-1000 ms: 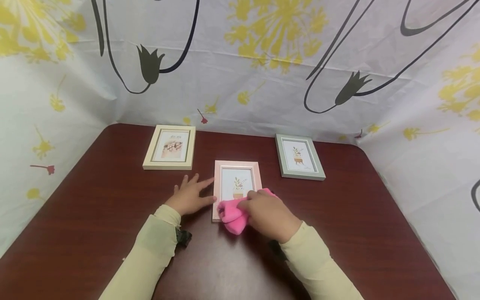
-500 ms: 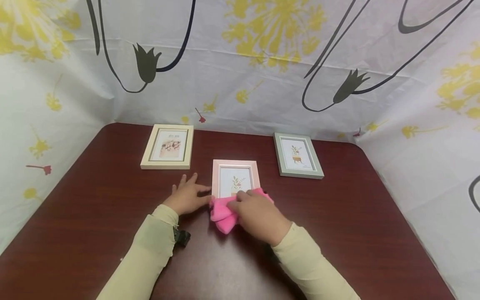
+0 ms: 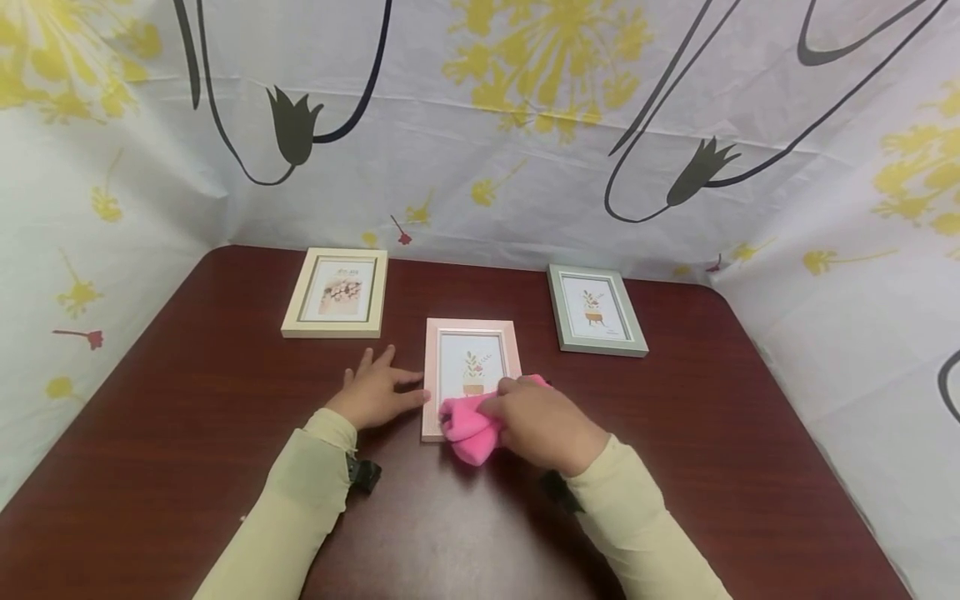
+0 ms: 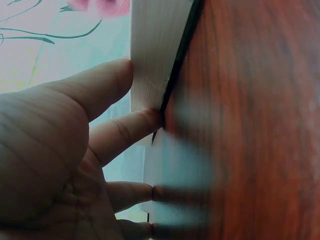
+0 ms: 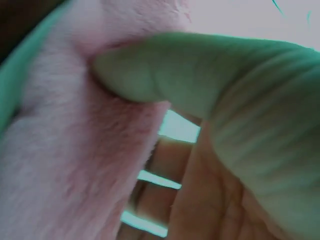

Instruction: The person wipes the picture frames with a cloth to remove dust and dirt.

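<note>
In the head view a pink picture frame (image 3: 432, 375) lies flat near the middle of the table, a potted plant drawn behind its pane. My right hand (image 3: 547, 423) grips a bright pink cloth (image 3: 471, 427) against the frame's lower right part, which it hides. The right wrist view has the thumb pressed into the fluffy cloth (image 5: 65, 165). My left hand (image 3: 375, 394) is spread at the frame's left side; in the left wrist view the thumb and forefinger touch the frame's side edge (image 4: 155, 55), and other fingertips touch the table.
A cream picture frame (image 3: 295, 300) lies at the back left of the dark red table (image 3: 180, 400), and a grey-green picture frame (image 3: 561, 312) at the back right. White patterned sheeting (image 3: 480, 225) stands along the back and sides.
My right hand moved left with the cloth along the frame's lower part, then back right. The left hand stays at the frame's left edge.
</note>
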Demonstrator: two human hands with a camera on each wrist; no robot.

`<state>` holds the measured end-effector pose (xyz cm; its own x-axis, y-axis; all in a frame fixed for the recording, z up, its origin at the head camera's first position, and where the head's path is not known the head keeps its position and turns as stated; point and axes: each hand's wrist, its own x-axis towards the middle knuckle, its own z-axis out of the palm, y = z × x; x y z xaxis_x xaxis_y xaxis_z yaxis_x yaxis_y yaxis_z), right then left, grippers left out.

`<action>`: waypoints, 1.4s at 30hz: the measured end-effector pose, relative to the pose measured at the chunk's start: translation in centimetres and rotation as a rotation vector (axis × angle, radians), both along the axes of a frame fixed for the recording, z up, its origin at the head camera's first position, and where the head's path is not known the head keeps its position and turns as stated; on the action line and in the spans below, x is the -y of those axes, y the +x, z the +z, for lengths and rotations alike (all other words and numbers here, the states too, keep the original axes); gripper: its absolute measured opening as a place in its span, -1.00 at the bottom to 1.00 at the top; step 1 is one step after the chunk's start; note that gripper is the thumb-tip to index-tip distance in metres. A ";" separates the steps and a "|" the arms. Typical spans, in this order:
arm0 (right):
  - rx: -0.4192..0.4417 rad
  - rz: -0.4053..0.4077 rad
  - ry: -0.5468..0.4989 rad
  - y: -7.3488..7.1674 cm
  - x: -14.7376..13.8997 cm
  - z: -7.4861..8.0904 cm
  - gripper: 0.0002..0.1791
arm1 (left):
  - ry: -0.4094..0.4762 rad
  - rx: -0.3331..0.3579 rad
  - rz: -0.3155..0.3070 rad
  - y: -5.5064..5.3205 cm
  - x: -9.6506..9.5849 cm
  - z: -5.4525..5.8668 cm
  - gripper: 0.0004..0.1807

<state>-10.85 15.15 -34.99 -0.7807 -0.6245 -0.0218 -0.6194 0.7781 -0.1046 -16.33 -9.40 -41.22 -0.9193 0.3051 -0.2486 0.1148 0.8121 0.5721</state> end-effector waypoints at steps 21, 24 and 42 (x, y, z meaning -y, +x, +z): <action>-0.191 0.122 0.003 0.6 2.5 -1.8 -0.72 | -0.005 -0.015 0.003 0.1 0.2 0.0 -0.46; -0.164 0.095 0.015 0.5 2.4 -1.7 -0.70 | -0.002 -0.009 0.009 0.2 0.1 0.1 -0.45; -0.010 -0.082 0.028 -0.4 -1.6 0.2 -0.78 | -0.004 -0.020 0.015 0.3 -0.1 -0.1 -0.41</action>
<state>-11.29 16.74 -34.78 -0.8297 -0.5574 -0.0302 -0.5540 0.8289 -0.0767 -16.02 -9.28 -41.31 -0.9286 0.2900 -0.2314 0.1137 0.8161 0.5666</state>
